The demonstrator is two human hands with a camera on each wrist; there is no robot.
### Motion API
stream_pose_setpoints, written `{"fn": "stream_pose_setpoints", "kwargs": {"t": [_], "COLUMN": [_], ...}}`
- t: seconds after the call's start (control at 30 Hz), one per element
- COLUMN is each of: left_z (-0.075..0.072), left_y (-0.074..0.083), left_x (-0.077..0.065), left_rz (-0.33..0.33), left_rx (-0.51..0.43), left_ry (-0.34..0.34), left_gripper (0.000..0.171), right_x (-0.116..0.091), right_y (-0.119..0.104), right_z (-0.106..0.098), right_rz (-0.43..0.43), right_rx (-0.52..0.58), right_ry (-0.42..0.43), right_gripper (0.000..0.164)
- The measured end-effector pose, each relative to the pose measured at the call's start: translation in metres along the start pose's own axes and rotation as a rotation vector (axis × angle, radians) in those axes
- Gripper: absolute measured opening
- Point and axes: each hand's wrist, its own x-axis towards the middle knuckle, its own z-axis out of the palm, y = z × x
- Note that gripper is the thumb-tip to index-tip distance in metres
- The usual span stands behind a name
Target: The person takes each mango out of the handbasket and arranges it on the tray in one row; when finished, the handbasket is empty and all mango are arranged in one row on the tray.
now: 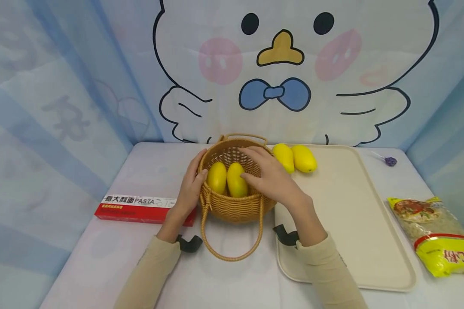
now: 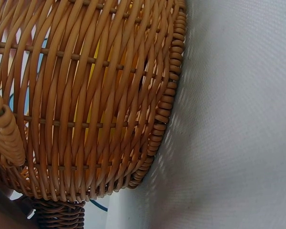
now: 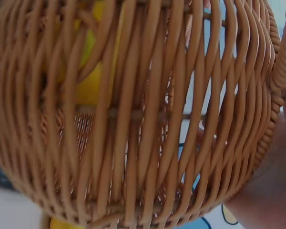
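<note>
A round wicker basket (image 1: 236, 210) with two loop handles stands at the table's middle, its front handle (image 1: 232, 259) hanging down toward me. Inside lie two yellow mangoes (image 1: 217, 178), side by side. My left hand (image 1: 189, 189) holds the basket's left side, thumb at the rim and fingers along the outer wall. Reaching over the right rim is my right hand (image 1: 272, 174), fingers spread loosely above the basket's inside and thumb tip right at the right-hand mango (image 1: 237, 182). Yellow shows through the weave in both wrist views.
Two more mangoes (image 1: 303, 159) lie at the back left of a beige tray (image 1: 344, 214), right of the basket. A red pasta box (image 1: 135, 210) is at left. At far right are a yellow food bag (image 1: 441, 236) and a small purple lollipop-like item (image 1: 390, 161).
</note>
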Motion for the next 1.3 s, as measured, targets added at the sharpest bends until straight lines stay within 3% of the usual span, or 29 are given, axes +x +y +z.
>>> {"fn": "stream_pose_setpoints", "kwargs": {"t": [0.33,0.57,0.8,1.3], "left_z": [0.004,0.005,0.005,0.000], "left_y": [-0.002,-0.004,-0.003,-0.001], "left_x": [0.000,-0.002,0.000,0.000], "left_rz": [-0.002,-0.010,-0.005,0.004], "left_rx": [-0.009,-0.007,0.006,0.000], "left_ry": [-0.006,0.003,-0.013,0.003], "left_gripper": [0.057,0.058,0.057,0.057], "right_x": [0.013,0.031,0.040,0.047], "right_y": [0.003,0.005,0.006,0.003], "right_z": [0.007,0.008,0.014,0.020], "right_rz": [0.096,0.093,0.147,0.154], "right_rx": [-0.078,-0.064,-0.080,-0.172], "right_ry": [-0.138,-0.247,-0.360,-0.484], "right_gripper": [0.066,0.065,0.069,0.070]}}
